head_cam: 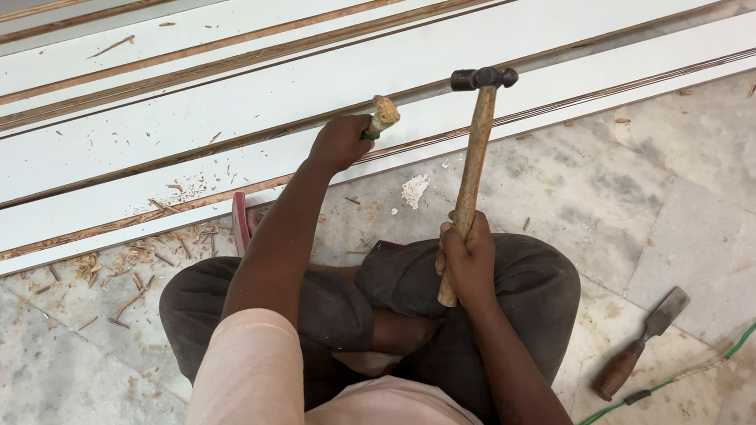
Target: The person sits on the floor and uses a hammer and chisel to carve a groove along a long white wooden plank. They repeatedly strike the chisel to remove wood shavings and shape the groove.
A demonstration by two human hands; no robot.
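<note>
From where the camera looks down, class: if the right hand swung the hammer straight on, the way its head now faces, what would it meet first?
The right hand holds the hammer raised. Its head faces left, toward the frayed top of the chisel gripped by the left hand. That chisel top likely comes first, though depth is unclear.

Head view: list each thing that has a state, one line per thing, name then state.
left hand: closed around the chisel, at the board edge
chisel: gripped, frayed handle end up
right hand: closed on the hammer handle
hammer: raised, head clear of the chisel
white boards: lying flat, edges chipped
spare chisel: lying unused on the floor
</note>
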